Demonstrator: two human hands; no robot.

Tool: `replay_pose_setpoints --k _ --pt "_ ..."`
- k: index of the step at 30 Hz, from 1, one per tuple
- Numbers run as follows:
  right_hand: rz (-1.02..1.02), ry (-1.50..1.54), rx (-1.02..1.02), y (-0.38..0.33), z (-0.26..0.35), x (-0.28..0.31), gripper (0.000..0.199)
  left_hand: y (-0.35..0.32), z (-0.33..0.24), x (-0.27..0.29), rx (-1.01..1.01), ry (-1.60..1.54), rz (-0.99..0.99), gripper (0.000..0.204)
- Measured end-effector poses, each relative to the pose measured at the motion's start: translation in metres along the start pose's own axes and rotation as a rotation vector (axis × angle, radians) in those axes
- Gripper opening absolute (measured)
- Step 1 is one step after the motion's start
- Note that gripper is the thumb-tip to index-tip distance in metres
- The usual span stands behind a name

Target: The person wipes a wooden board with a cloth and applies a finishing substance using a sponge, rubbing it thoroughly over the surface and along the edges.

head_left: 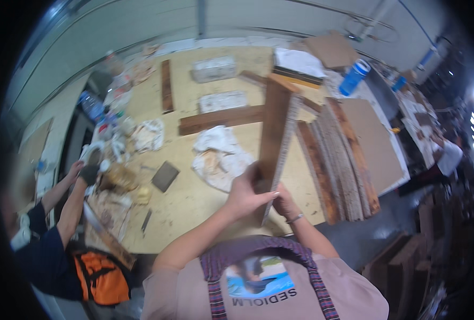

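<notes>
A long brown wooden board (274,133) stands tilted on edge before me, its pale rough side facing right. My left hand (245,194) is closed round its lower part, thumb across the near edge. My right hand (285,204) grips the lower end from the right, its fingers partly hidden by the board. Beyond my left hand lies a crumpled white cloth (218,157) with brown stains. To the right of the held board, several similar boards (341,160) lean side by side in a stack on the yellowish table (191,213).
Another board (221,119) lies across the table, with white wrapped blocks (214,69) behind it. A dark square pad (165,176) sits at left. A blue can (354,77) stands at far right. Bottles (92,106) crowd the left edge, where a co-worker (50,234) works.
</notes>
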State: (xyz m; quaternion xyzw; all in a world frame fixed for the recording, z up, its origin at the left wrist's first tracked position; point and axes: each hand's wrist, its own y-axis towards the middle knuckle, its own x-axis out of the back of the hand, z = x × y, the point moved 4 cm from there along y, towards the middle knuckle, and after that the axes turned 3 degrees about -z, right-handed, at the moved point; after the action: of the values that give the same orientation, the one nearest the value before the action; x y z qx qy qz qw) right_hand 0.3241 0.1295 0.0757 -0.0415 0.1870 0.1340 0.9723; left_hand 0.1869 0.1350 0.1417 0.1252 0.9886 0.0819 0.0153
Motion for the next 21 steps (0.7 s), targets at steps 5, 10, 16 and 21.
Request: replay_pose_setpoints --k 5,10,16,21 --pt "0.107 0.048 -0.079 -0.007 0.001 -0.005 0.056 -0.011 -0.002 0.015 -0.043 0.122 0.046 0.068" --pt "0.141 -0.173 -0.079 -0.011 0.015 -0.008 0.063 -0.009 0.005 0.016 -0.153 0.085 0.013 0.072" --pt "0.109 -0.555 0.002 0.013 0.021 -0.012 0.053 -0.006 0.001 0.029 -0.222 0.31 -0.084 0.084" --pt "0.117 -0.416 0.009 0.025 0.024 -0.021 0.063 -0.018 -0.015 0.054 -0.297 0.301 -0.33 0.073"
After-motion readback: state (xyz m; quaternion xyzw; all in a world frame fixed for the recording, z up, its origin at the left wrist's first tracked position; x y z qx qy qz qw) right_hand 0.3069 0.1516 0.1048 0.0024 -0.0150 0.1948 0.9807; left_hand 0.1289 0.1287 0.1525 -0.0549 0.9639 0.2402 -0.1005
